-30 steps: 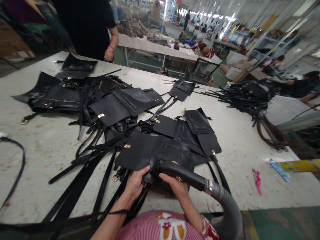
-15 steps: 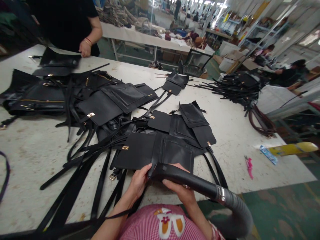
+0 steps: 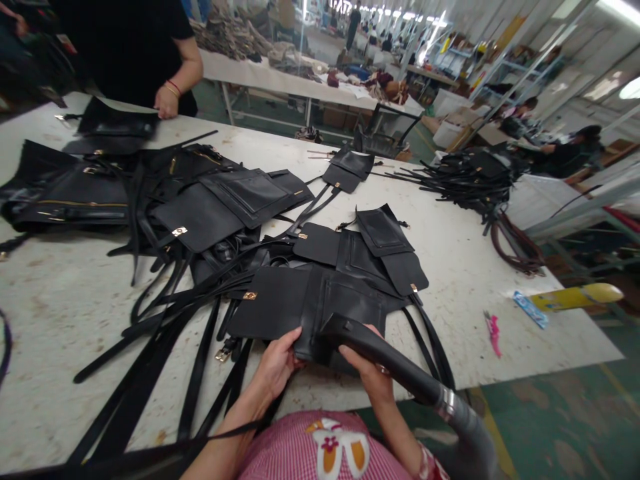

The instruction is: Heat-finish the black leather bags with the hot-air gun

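Observation:
My left hand [image 3: 279,360] pinches the near edge of a black leather bag piece [image 3: 273,300] with a gold clasp, which lies flat at the table's front edge. A black nozzle [image 3: 390,360] is gripped in my right hand [image 3: 367,370]; its tip rests over the right part of that piece, and a grey hose [image 3: 473,427] runs from it down to the lower right. Just behind lie more black flap pieces [image 3: 317,243] with gold clasps. Long black straps [image 3: 200,373] spread to the left of my left hand.
Across the white table [image 3: 500,267], a person's hand [image 3: 167,101] rests near black bags [image 3: 85,190] at the far left. Toward the right are a strap pile [image 3: 475,177], pink snips [image 3: 493,333], a blue packet [image 3: 531,309] and a yellow item [image 3: 580,296].
The nozzle and my right hand have moved slightly right, away from my left hand, uncovering more of the piece's near edge. The view has shifted a little.

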Motion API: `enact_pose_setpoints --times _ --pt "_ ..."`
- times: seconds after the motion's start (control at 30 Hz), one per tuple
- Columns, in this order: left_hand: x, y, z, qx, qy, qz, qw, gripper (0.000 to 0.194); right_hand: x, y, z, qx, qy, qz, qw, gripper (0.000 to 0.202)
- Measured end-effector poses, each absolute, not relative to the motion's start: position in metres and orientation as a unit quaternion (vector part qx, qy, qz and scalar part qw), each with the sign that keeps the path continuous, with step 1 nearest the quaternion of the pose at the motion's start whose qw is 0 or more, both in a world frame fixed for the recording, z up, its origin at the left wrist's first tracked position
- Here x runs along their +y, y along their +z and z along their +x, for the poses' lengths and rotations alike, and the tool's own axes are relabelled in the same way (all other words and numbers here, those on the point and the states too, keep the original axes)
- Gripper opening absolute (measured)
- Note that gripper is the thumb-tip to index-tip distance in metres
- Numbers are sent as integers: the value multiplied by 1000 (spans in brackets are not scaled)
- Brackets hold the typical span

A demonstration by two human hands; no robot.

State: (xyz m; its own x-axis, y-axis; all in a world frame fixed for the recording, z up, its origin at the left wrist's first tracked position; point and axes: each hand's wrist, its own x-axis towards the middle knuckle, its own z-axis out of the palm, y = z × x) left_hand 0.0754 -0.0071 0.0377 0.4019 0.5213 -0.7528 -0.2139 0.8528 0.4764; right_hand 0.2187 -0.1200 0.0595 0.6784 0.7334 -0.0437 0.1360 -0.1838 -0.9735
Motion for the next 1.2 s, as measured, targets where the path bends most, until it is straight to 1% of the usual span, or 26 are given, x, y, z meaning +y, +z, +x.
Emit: enact_pose_setpoints --times 0.1,0.2,0.37,0.47,0.53,0.63,0.77,0.93,1.03,1.1,1.2 --pt "-9 35 78 497 225 146 825 15 -129 57 224 -298 299 -723 546 35" --pt "-11 35 85 517 272 152 797 16 -129 63 223 -305 320 -706 553 34" --pt "-18 35 96 520 339 156 769 32 -116 70 222 -319 336 -682 565 36" --pt "-21 33 98 504 337 157 780 42 -110 66 220 -324 319 -692 561 32" --pt "-21 31 97 497 334 154 786 45 -111 65 218 -327 318 -697 553 30" --pt "-20 30 94 504 334 153 782 44 -114 66 215 -346 314 -697 544 31" --pt "-19 32 92 509 319 144 786 38 -117 69 211 -328 294 -700 561 29" --pt "-18 32 91 525 290 123 790 31 -114 69 208 -367 282 -710 530 29" --pt "-16 31 90 528 285 126 790 23 -106 66 215 -356 251 -717 545 30" --pt "-14 30 89 530 285 122 789 20 -102 65 222 -338 227 -725 556 31" --pt "-12 31 88 530 287 118 789 22 -105 66 226 -349 252 -704 565 32"
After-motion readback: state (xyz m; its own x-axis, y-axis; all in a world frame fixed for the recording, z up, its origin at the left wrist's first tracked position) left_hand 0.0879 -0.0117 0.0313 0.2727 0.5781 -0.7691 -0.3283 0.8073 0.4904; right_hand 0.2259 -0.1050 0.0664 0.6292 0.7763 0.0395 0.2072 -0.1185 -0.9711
